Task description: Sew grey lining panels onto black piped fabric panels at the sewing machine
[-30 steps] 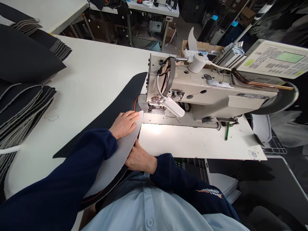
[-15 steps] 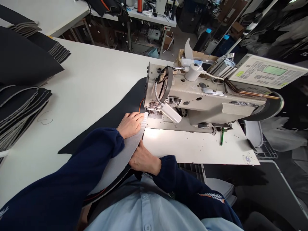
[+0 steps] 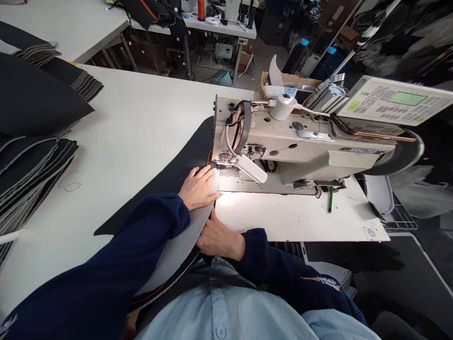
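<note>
Your left hand (image 3: pixel 200 189) lay flat on the gray panel (image 3: pixel 177 250), which slanted toward the sewing machine (image 3: pixel 307 147). Whether your right hand (image 3: pixel 220 236), farther back, gripped, I couldn't tell.

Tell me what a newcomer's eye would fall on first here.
Probably the big beige sewing machine, right of centre on the white table, with its control panel tilted up at the far right. Then the left hand, lying on grey fabric just left of the machine's lit sewing area, and the right hand at that fabric's edge.
</note>
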Motion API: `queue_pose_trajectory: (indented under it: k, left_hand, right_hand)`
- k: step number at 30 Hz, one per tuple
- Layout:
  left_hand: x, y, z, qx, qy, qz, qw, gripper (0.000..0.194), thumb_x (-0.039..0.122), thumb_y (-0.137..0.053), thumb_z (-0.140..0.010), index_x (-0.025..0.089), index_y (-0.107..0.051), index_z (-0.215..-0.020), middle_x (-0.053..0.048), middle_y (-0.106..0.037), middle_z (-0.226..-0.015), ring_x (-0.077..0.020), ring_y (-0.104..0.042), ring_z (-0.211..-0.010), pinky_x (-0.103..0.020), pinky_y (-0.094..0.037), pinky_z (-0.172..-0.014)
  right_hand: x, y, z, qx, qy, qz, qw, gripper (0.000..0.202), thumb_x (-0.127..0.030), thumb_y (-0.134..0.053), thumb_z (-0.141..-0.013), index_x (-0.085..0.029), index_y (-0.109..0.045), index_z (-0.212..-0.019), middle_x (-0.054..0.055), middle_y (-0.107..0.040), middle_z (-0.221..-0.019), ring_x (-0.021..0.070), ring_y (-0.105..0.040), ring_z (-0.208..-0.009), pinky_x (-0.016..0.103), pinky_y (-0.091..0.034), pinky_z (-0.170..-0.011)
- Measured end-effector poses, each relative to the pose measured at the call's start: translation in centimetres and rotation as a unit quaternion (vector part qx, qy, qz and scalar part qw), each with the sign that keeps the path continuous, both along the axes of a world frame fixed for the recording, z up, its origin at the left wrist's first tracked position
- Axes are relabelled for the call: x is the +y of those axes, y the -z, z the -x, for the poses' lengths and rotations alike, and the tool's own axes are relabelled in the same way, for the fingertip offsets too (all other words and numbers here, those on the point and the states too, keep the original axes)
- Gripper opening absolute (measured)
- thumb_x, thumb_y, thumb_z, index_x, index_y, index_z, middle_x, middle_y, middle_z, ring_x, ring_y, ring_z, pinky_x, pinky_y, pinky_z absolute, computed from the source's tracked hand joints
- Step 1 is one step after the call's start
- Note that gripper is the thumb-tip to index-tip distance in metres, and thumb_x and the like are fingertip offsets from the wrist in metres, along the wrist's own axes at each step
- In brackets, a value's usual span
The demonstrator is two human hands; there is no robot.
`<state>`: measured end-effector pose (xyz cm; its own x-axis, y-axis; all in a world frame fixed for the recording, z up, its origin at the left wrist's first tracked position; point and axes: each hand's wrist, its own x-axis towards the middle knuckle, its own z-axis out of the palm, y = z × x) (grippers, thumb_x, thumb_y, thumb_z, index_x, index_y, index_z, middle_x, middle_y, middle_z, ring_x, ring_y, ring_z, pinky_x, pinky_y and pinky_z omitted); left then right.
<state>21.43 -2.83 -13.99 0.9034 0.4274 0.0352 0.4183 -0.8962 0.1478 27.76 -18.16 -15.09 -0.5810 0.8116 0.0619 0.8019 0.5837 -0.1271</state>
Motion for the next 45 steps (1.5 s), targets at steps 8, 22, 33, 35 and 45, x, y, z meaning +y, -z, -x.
queue_pose_trajectory:
  k: [8,22,33,35,45]
  left_hand:
    - [-3.7,-3.7,0.6,0.141,-0.058,0.103,0.983,0.06,0.034,-0.053,-0.077,0.009,-0.048,-0.131,-0.016,-0.03,-0.154,-0.0313,-0.025,-0.141,-0.044,-0.037,-0.108]
    - [-6.0,-3.5,-0.6,0.145,-0.103,0.03,0.984,0.028,0.014,-0.046,-0.076,0.011,-0.058,-0.101,-0.015,-0.049,-0.117,-0.0294,-0.045,-0.106,-0.038,-0.049,-0.072]
    - [-5.7,-4.3,-0.3,0.188,-0.073,0.094,0.975,0.032,0.014,-0.052,-0.076,0.01,-0.056,-0.107,-0.016,-0.051,-0.113,-0.0293,-0.053,-0.103,-0.039,-0.051,-0.077]
    - [-5.8,-4.4,0.0,0.204,-0.063,0.1,0.972,0.031,0.013,-0.048,-0.079,0.011,-0.055,-0.11,-0.015,-0.053,-0.11,-0.028,-0.057,-0.1,-0.039,-0.051,-0.079]
    - [-3.9,-3.2,-2.3,0.177,-0.082,0.097,0.976,0.032,0.005,-0.044,-0.076,0.007,-0.059,-0.104,-0.018,-0.057,-0.106,-0.027,-0.063,-0.094,-0.036,-0.051,-0.079]
  right_hand:
    - [-1.1,-1.0,0.0,-0.041,0.003,0.04,0.998,0.02,-0.016,-0.052,-0.088,-0.013,-0.071,-0.086,0.014,-0.069,-0.085,0.0333,-0.061,-0.092,0.061,-0.041,-0.085]
    - [-4.0,-2.6,2.3,-0.072,0.034,-0.011,0.997,0.03,-0.02,-0.049,-0.091,-0.006,-0.072,-0.104,0.026,-0.065,-0.112,0.045,-0.056,-0.114,0.069,-0.039,-0.092]
    - [-2.5,-1.9,-0.2,-0.091,0.044,-0.055,0.993,0.028,-0.012,-0.048,-0.089,-0.004,-0.068,-0.107,0.023,-0.066,-0.108,0.0384,-0.06,-0.104,0.063,-0.045,-0.088]
    - [-2.1,-1.7,-0.5,-0.094,0.045,-0.05,0.993,0.029,-0.012,-0.047,-0.089,-0.004,-0.066,-0.11,0.022,-0.066,-0.108,0.0364,-0.06,-0.104,0.062,-0.045,-0.09]
    - [-2.2,-0.9,2.0,-0.121,0.153,-0.059,0.979,0.038,-0.011,-0.05,-0.087,0.011,-0.059,-0.117,0.041,-0.053,-0.121,0.0387,-0.059,-0.109,0.062,-0.043,-0.093]
